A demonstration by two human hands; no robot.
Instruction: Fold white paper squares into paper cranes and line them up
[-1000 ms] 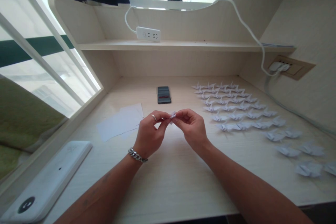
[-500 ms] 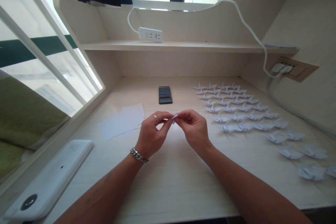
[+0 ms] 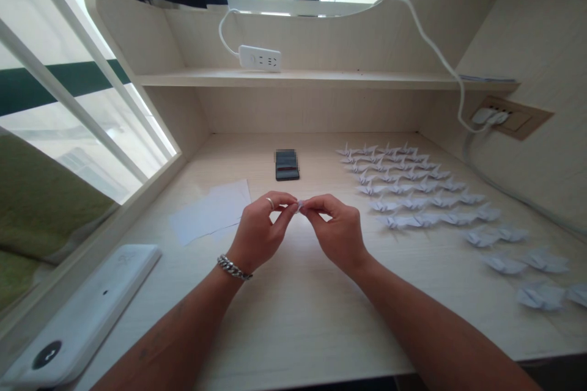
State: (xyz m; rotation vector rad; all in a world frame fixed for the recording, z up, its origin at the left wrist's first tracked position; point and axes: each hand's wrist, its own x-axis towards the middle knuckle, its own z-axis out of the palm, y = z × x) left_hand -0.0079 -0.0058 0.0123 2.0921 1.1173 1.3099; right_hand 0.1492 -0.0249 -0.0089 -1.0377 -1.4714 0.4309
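Pale desk (image 3: 293,317), sheets (image 3: 208,214) and cranes (image 3: 426,186) either side of held paper (image 3: 300,206)

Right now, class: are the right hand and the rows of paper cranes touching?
Apart: the head view shows bare desk between the right hand and the rows of paper cranes.

One head-worn camera looks forward and down over the desk (image 3: 302,317).

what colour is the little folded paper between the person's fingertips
The folded paper is white, seen in the head view.
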